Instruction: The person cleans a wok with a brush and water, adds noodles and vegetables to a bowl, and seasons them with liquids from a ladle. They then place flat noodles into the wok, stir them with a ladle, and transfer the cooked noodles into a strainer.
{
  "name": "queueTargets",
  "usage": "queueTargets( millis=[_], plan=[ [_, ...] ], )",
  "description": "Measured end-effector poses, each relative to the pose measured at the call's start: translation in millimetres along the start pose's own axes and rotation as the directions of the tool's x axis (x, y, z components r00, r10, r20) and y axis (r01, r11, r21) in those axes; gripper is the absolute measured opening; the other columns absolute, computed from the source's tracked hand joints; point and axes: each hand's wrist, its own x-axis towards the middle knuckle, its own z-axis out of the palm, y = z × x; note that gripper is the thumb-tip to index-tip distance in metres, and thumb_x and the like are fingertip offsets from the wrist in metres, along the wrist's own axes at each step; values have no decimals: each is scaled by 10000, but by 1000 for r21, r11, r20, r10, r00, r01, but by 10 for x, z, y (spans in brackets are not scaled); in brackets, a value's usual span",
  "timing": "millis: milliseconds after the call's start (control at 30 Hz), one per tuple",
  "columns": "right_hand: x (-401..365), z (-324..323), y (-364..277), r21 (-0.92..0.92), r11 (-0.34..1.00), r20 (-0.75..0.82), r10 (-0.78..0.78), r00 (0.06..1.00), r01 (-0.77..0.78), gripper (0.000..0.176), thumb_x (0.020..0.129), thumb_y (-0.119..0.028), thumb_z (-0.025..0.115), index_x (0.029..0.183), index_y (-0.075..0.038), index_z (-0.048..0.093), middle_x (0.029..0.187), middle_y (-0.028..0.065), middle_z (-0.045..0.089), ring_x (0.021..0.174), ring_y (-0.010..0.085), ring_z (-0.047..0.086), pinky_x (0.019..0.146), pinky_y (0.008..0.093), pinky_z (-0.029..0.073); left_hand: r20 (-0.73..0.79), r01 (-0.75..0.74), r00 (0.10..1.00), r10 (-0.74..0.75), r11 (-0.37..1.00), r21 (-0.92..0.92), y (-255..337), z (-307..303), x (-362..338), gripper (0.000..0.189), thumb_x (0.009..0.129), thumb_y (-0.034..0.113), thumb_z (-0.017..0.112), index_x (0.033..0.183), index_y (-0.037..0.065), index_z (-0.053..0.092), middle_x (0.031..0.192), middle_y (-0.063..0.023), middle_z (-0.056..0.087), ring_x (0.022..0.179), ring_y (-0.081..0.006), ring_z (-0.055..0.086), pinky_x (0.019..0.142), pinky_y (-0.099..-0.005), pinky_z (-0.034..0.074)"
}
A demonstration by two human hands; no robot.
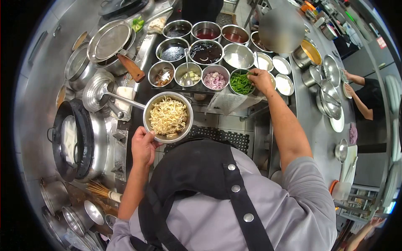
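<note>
My left hand grips the rim of a round metal bowl, thumb at the edge and fingers underneath. Bean sprouts fill the bowl, which I hold in front of my body. My right hand reaches into a metal container of cut green vegetables, fingertips pinched at the right side of the greens. Left of it stands a container of sliced red onion, then one with pale green pieces and a spoon.
Pots of dark liquid and red liquid stand behind the vegetable containers. At left are a skimmer, a wooden-handled strainer and a wok. Another person's hands work at the right counter.
</note>
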Motion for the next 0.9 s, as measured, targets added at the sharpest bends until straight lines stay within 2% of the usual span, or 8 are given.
queueTargets(
  millis=[133, 233, 467, 533, 567, 700, 833, 900],
  plan=[
    [-133, -137, -313, -38, 996, 22, 76, 997, -76, 133, 850, -99, 744, 959, -22, 739, 672, 8, 643, 527, 81, 558, 505, 252, 456, 16, 11, 1000, -12, 1000, 28, 3, 289, 191, 140, 928, 16, 570, 864, 104, 482, 784, -28, 574, 652, -140, 595, 575, -304, 558],
    [-87, -170, -412, 237, 968, 101, 56, 993, -79, 125, 869, -82, 730, 963, 0, 731, 694, 3, 638, 542, 69, 553, 512, 235, 452, 46, 11, 999, -18, 990, 141, -147, 562, 528, 159, 903, 21, 616, 820, 81, 494, 800, -45, 579, 661, -146, 618, 559, -346, 597],
    [-396, -152, -1623, -25, 997, 513, -46, 857, 68, 208, 895, -107, 691, 1060, 17, 711, 753, 57, 673, 615, 97, 603, 581, 246, 517, 192, 98, 971, -145, 967, 235, -388, 1547, 1087, 123, 896, 38, 612, 864, 96, 509, 823, -36, 594, 715, -164, 635, 588, -347, 579],
    [-328, -151, -1657, -263, 932, 415, -125, 901, 251, 252, 896, -124, 686, 1107, 14, 698, 790, 98, 701, 623, 127, 627, 599, 282, 534, 196, 189, 957, -215, 971, 145, -382, 1756, 1085, 128, 887, 13, 611, 855, 80, 507, 800, -47, 580, 666, -163, 629, 560, -331, 594],
    [-197, -190, -1446, -268, 872, 264, -342, 902, 409, 277, 897, -128, 679, 1131, 19, 687, 801, 112, 712, 615, 154, 633, 602, 305, 537, 203, 197, 954, -219, 973, 122, -394, 1805, 1080, 124, 894, 22, 614, 870, 86, 510, 818, -44, 600, 673, -160, 630, 567, -327, 591],
    [18, -522, -944, 6, 997, 184, -75, 980, 75, 167, 905, -97, 668, 1039, -8, 715, 710, 44, 655, 561, 81, 580, 534, 249, 492, 184, 106, 975, -127, 987, 120, -380, 1857, 1023, 117, 901, 31, 621, 879, 87, 521, 821, -45, 620, 690, -162, 655, 577, -343, 601],
    [5, -276, -373, -413, 811, 386, -257, 886, 416, 209, 807, -128, 703, 1011, -100, 740, 961, 157, 727, 951, 355, 683, 853, 443, 548, 139, -31, 990, 19, 996, 86, -259, 1695, 939, 118, 904, 19, 625, 884, 84, 528, 859, -62, 656, 693, -174, 678, 604, -357, 620],
    [-88, -65, -300, -544, 681, 424, -279, 861, 489, 154, 829, -102, 628, 940, -78, 733, 935, 166, 713, 938, 342, 688, 836, 441, 557, 116, -100, 989, 93, 993, 63, -140, 1621, 853, 115, 923, 21, 615, 884, 88, 530, 885, -75, 670, 713, -185, 692, 603, -351, 619]
  ],
)
